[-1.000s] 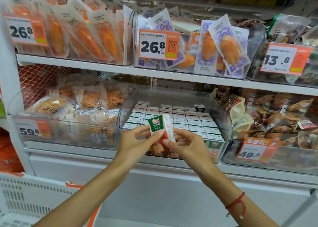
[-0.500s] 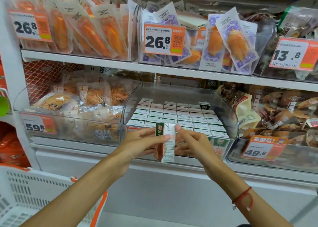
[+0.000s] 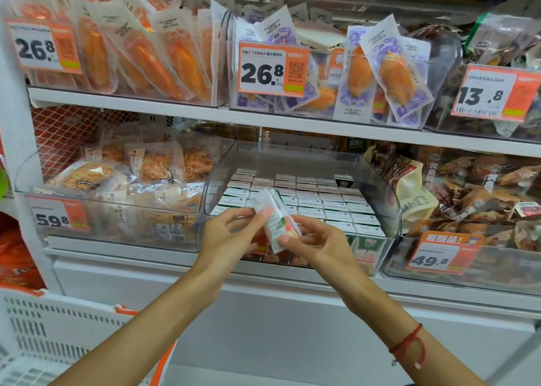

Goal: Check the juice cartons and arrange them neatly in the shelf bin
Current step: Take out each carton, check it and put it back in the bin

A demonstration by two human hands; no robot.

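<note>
A small juice carton (image 3: 276,223), white and green with an apple picture, hangs tilted and blurred just in front of the clear shelf bin (image 3: 390,204). My left hand (image 3: 231,233) pinches its left side with thumb and fingertips. My right hand (image 3: 319,243) pinches its lower right corner. Inside the bin, several rows of matching cartons (image 3: 319,201) stand upright, tops showing. One dark-topped carton (image 3: 344,180) sits at the back right of the rows.
A bin of bagged noodles (image 3: 123,186) stands to the left, a bin of brown snack packs (image 3: 480,192) to the right. Hanging orange packs fill the shelf above (image 3: 175,113). A white plastic basket (image 3: 44,333) sits at the lower left.
Both hands have turned the carton: its green front faced me a second ago, then its narrow side, and now it leans top-left with a white face showing.
</note>
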